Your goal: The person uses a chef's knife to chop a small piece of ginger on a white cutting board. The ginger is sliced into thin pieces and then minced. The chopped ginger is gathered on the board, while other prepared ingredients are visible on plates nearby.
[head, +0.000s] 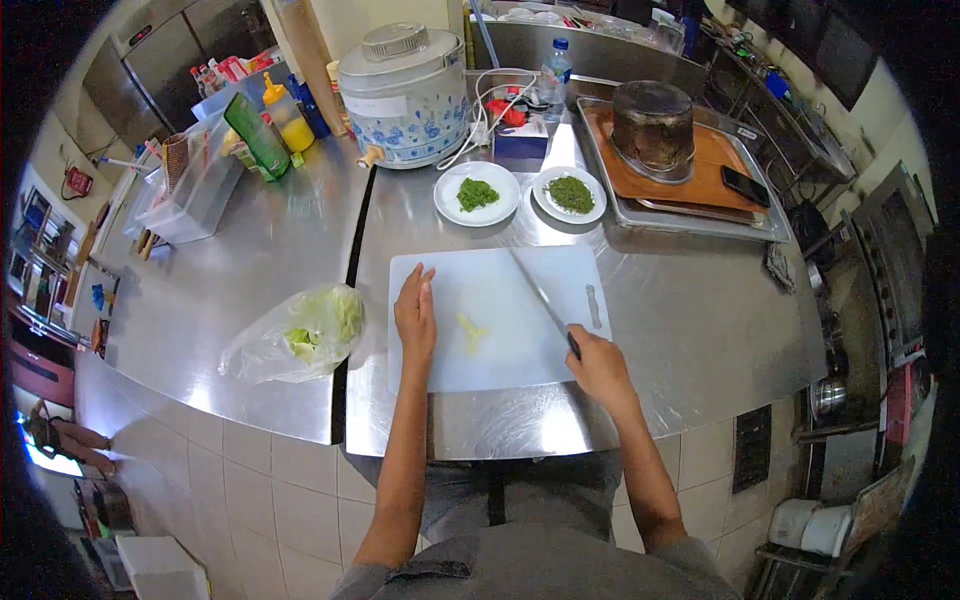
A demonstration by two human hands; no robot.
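My right hand (pixel 600 369) grips the black handle of a kitchen knife (pixel 541 294), its blade slanting up and left over the white cutting board (pixel 525 360). At the board's left side my left hand (pixel 416 311) is raised with the fingers extended and nothing held. Between the hands, a few pale yellow-green pieces (pixel 472 330) lie on the board. A clear plastic bag (pixel 262 349) with light green leafy vegetable (pixel 341 315) in it rests left of the board. Behind the board stand a white plate of chopped bright greens (pixel 478 194) and a smaller plate of darker chopped herbs (pixel 570 194).
A lidded dispenser (pixel 405 105) with a blue pattern stands at the back. To its left are a squeeze bottle (pixel 289 116), a green packet (pixel 257 139) and a plastic bin (pixel 187 202). A metal tray (pixel 637 217) at the right bears a dark pot (pixel 652 127) and a phone (pixel 745 186).
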